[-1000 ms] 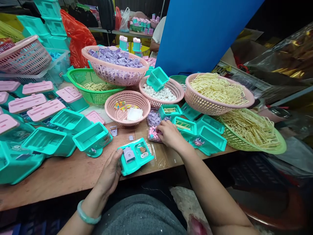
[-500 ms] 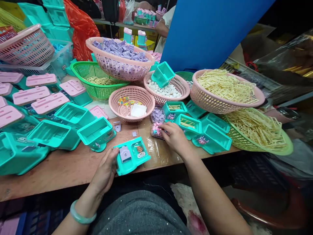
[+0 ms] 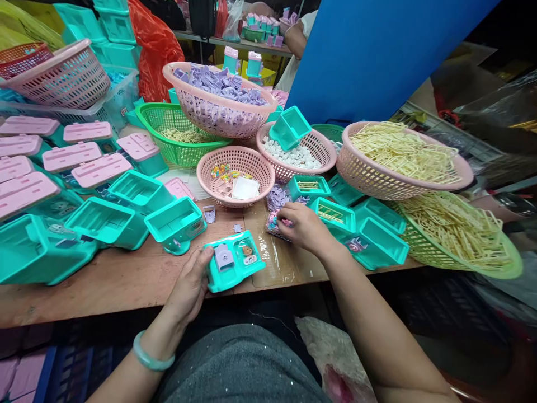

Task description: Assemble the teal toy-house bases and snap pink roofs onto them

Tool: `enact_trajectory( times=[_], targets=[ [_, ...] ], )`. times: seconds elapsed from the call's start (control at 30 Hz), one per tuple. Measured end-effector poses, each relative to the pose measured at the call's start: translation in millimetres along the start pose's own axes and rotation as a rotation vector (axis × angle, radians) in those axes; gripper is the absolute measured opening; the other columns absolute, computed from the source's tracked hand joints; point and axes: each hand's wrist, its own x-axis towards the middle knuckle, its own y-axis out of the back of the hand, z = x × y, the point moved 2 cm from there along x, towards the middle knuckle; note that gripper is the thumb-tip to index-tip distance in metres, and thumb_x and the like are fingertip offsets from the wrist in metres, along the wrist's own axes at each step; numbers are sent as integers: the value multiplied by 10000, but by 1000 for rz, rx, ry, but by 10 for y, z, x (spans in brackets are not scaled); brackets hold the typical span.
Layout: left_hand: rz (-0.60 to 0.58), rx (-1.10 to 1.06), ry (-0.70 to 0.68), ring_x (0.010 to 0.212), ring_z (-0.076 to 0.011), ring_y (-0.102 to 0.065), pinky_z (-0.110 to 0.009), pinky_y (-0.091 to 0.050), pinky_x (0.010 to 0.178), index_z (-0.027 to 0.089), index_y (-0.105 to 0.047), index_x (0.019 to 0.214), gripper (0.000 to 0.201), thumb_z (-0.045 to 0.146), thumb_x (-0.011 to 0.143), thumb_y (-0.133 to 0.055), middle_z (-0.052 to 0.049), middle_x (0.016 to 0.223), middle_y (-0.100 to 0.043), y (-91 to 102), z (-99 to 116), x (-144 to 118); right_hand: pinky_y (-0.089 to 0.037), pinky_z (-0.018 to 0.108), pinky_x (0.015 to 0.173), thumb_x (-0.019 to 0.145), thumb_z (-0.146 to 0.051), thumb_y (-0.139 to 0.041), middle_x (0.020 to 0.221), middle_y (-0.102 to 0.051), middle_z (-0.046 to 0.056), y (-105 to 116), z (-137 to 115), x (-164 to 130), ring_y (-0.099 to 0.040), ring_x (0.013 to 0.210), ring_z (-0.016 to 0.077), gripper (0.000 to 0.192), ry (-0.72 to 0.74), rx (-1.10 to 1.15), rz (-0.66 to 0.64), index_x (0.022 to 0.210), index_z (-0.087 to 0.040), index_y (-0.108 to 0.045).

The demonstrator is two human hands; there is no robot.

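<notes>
My left hand point(image 3: 193, 280) grips the near left edge of a teal plastic box point(image 3: 226, 278), thumb on top. A purple piece point(image 3: 224, 257) sits in the box's face, beside a small brown figure sticker. My right hand point(image 3: 305, 228) has its fingers bent together over a small clear tray point(image 3: 272, 223) of pink and blue bits; whatever is between the fingertips is hidden. Behind that tray lie purple parts point(image 3: 277, 196). On the table near the box are a loose purple bracket point(image 3: 209, 214) and a tiny purple piece point(image 3: 237, 228).
Open teal boxes point(image 3: 174, 221) and pink-lidded ones point(image 3: 100, 169) crowd the left. Baskets hold purple parts point(image 3: 222, 84), small colourful pieces with white squares point(image 3: 246, 188), white knobs point(image 3: 289, 154) and pale yellow frames point(image 3: 403, 151). A blue panel point(image 3: 377, 56) rises behind. Another person's arm point(image 3: 296, 39) shows behind.
The whole view has shifted, so the table's things appear further right. My right hand stays at the small tray, its fingers now curled more; my left hand keeps hold of the teal box.
</notes>
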Motion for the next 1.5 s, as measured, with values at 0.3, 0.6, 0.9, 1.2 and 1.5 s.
enact_trajectory(
  times=[0.3,0.6,0.9,1.2,1.5],
  targets=[
    [-30,145,-240,980,-211,-716,-282,-565,789,198,-553,1087,584,517,713,-868,-45,1044,-755,-198,58,-46,-495,270,708,940,-114,-561,823,-623,19,93,-1151,-530,-616,771,152,94,-12,517,159,897,-198,-570],
    [-80,172,-267,991,-210,-717,-305,-573,838,206,-504,1101,572,474,741,-858,-62,1080,-747,-229,46,-76,-495,255,702,936,-102,-573,803,-633,13,91,-1136,-544,-625,753,146,102,-47,461,200,897,-196,-582],
    [-71,256,-262,901,-188,-674,-295,-540,774,223,-461,1013,554,488,732,-858,-12,953,-709,-234,46,-102,-510,272,680,946,-84,-544,817,-628,34,143,-1234,-583,-625,745,162,113,-28,330,176,920,-190,-578],
    [-88,373,-308,876,-200,-641,-319,-517,745,230,-438,1018,563,531,749,-830,-29,967,-677,-174,-15,-91,-512,272,686,946,-75,-518,828,-634,36,70,-1321,-606,-624,738,163,134,-57,305,196,932,-203,-557],
    [-129,279,-307,986,-244,-681,-361,-554,851,226,-496,1091,494,508,796,-775,-53,1033,-703,-92,1,-129,-490,245,640,938,-117,-527,786,-611,11,-37,-1382,-589,-608,715,146,133,-94,483,150,848,-210,-561]
  ],
)
